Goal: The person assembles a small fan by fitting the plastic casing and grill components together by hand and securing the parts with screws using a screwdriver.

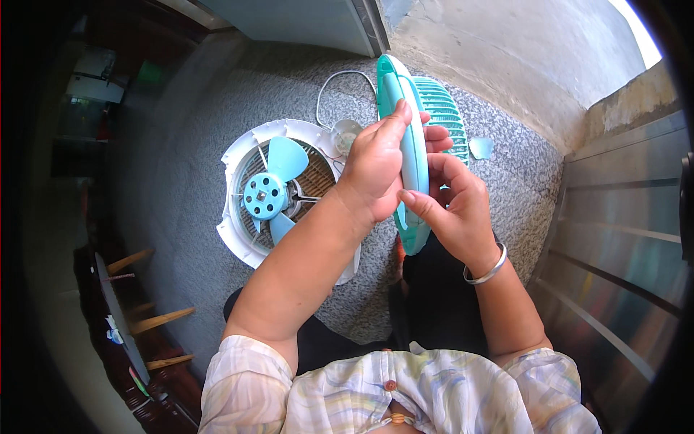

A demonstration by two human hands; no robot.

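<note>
Both my hands hold a round turquoise and pale blue plastic fan part (415, 145) upright, turned nearly edge-on. My left hand (377, 160) presses its palm against the left side, and its fingers wrap round behind. Lower on the right side, my right hand (457, 202) grips it between thumb and bent fingers. On the floor to the left lies an opened fan in a white round housing (235, 242), its light blue blades (287, 159) and hub (264, 197) exposed. A turquoise slatted grille (450, 116) is partly hidden behind the held part.
A pale blue flat piece (481, 148) lies on the speckled grey floor (173, 181) right of the grille. A white cable (320, 98) loops behind the fan. Wooden legs (165, 320) of furniture stand at left; a metal panelled door (614, 217) is at right.
</note>
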